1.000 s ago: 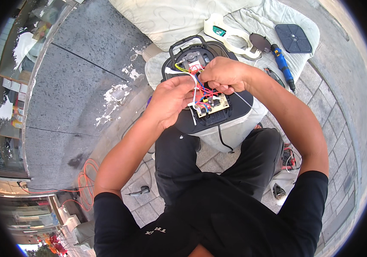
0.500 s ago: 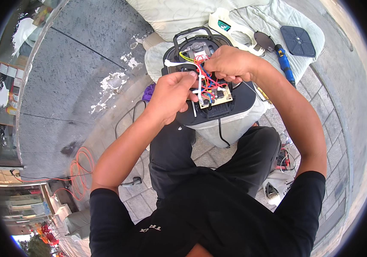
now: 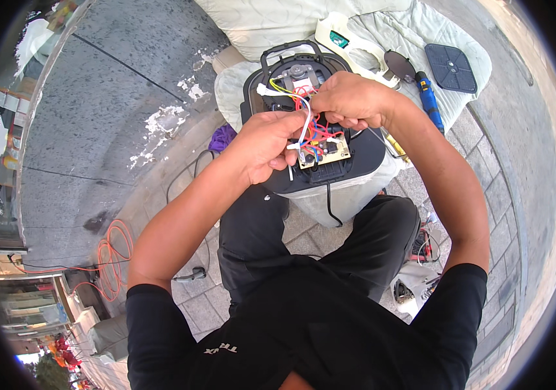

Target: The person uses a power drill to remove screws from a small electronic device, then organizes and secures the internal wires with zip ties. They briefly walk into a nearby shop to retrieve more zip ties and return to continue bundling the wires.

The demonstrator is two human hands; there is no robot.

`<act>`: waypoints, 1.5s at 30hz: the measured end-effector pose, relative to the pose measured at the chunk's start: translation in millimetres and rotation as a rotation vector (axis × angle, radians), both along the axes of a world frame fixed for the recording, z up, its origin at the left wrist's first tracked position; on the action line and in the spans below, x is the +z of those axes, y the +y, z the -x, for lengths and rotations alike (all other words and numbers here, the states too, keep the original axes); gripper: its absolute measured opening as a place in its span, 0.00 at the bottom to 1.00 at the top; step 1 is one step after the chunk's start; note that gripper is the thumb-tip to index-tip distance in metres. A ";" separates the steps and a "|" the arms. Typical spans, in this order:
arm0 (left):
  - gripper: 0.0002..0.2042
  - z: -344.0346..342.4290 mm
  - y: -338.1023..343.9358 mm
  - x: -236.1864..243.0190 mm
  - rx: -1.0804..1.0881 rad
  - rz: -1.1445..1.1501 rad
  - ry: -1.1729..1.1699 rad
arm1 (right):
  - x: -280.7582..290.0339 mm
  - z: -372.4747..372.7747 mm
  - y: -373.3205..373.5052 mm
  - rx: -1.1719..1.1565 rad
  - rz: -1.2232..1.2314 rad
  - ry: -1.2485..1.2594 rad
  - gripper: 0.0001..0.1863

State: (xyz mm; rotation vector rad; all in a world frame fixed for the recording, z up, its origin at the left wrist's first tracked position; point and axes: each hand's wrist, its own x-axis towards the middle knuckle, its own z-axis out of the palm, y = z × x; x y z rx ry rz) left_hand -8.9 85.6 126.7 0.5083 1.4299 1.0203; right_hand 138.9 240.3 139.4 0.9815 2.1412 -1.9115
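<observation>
Upper centre of frame: our left hand (image 3: 266,144) pinches white wire (image 3: 305,123); right hand (image 3: 349,99) grips wire bundle (image 3: 315,127) above circuit board (image 3: 325,153) on opened black appliance (image 3: 317,162). We judge: support board, pull wires gently, one at a time.

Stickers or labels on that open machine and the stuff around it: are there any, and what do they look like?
White label: inside the open black machine, near the top, just left of the right hand; small rectangle with red marks.
Green label: on the cream plastic cover lying on the cushion behind the machine; small, rectangular.
No screens, packages or signs show clearly.
</observation>
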 end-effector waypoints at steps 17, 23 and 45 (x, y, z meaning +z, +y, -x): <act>0.10 -30.3 -10.6 -10.0 0.153 -0.057 0.120 | 0.1 1.6 -5.3 -0.031 -0.028 -0.032 0.14; 0.10 -31.3 -9.3 -12.2 0.167 -0.094 0.098 | 3.4 -3.0 -1.1 -0.124 -0.055 0.048 0.14; 0.12 -26.8 -12.4 -8.2 0.154 -0.086 0.025 | -23.2 -116.1 42.2 -0.552 0.163 0.887 0.15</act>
